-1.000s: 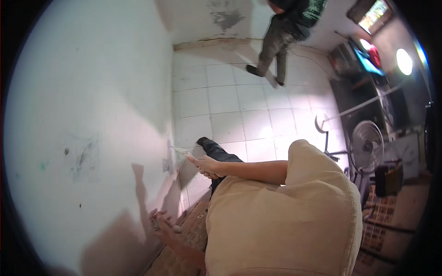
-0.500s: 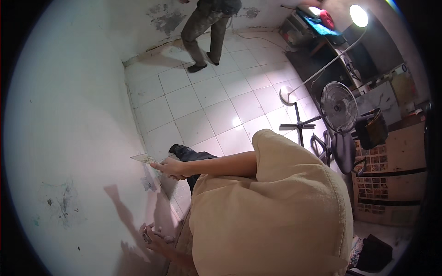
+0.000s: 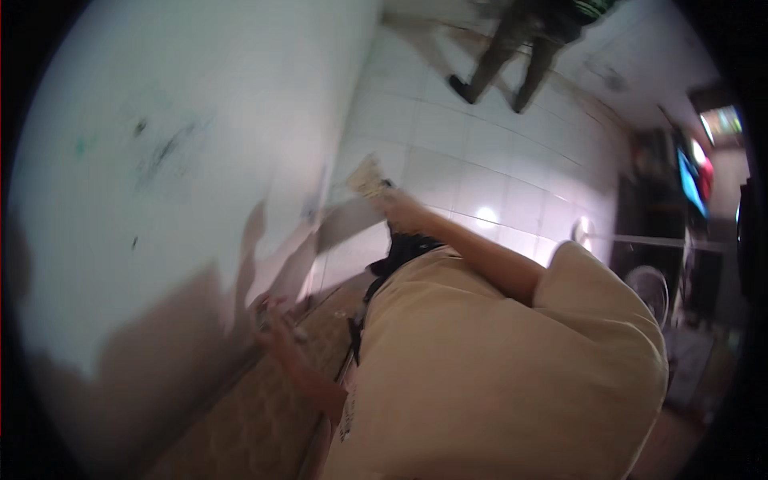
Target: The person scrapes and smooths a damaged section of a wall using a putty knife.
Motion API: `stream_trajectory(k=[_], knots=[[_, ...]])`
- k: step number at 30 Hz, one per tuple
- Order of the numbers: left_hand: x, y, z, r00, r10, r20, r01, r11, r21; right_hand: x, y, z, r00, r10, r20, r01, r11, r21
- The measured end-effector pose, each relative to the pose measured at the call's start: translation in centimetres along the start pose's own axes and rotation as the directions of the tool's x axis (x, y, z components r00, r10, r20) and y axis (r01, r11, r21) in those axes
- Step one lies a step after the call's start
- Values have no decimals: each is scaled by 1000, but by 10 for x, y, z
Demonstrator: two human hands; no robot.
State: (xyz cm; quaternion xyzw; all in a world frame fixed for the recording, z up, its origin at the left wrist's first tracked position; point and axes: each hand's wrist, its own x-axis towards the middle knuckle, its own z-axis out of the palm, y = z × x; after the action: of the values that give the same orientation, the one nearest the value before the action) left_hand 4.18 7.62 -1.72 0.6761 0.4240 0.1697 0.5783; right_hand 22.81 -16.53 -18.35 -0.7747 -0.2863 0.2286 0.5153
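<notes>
My right hand [image 3: 402,212] reaches out on a bare forearm, its fingers closed on a flat, pale scraper [image 3: 367,178] whose wide end fans out over the floor tiles. Motion blurs the blade. Lower and to the left, my left hand [image 3: 276,326] is held close to the white wall [image 3: 200,160], fingers curled. Something whitish or greyish seems to be in it, too blurred to name. Much of the lower view is filled by my loose tan shirt [image 3: 512,384].
A brown quilted mattress [image 3: 256,416] lies along the wall's foot. Dark marks [image 3: 172,152] stain the wall. On the tiled floor [image 3: 448,128], another person in dark trousers [image 3: 524,48] stands at the far side. To the right are a fan [image 3: 646,292] and a lamp stand [image 3: 584,232].
My view has swung, so the room appears turned and the mattress shows more. The scraper now appears over the floor instead of against the wall. Both hands keep their closed grips.
</notes>
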Motion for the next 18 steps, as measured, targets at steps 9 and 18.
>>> stream_trajectory(k=[9,18], knots=[[-56,-12,6,993,-108,45,112,988,-111,11,-76,-20,793,608,40,-610,789,72],[-51,-21,-7,985,-171,-21,165,970,-181,-2,-38,-11,888,458,-33,-454,865,-213]])
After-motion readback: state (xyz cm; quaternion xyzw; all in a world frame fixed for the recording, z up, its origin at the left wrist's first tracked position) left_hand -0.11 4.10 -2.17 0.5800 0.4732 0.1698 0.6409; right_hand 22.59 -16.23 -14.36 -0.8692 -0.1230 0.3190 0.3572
